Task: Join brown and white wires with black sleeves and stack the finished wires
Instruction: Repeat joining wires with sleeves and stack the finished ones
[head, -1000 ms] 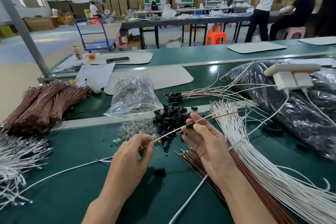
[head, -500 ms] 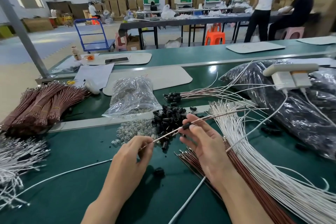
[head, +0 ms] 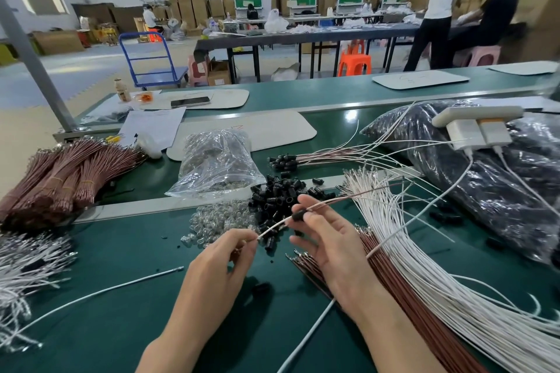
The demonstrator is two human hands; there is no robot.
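My left hand (head: 224,263) pinches the near ends of a brown and white wire pair (head: 342,201) that runs up to the right. A black sleeve (head: 298,216) sits on this pair, pinched by my right hand (head: 330,248) between thumb and fingertips. Behind my hands lies a pile of loose black sleeves (head: 278,194). Loose white wires (head: 403,239) and brown wires (head: 394,278) fan out on the right. Finished wires with black sleeves (head: 283,160) lie stacked further back.
A clear bag (head: 216,160) and spilled clear parts (head: 218,221) lie left of the sleeves. Bundled brown wires (head: 60,172) and white wires (head: 27,269) sit at the left. A large dark bag (head: 485,179) with white chargers (head: 478,130) fills the right. A white cable (head: 100,292) crosses the green mat.
My right hand has slid the black sleeve a little along the wire pair, away from the left hand. The left hand keeps pinching the wire ends.
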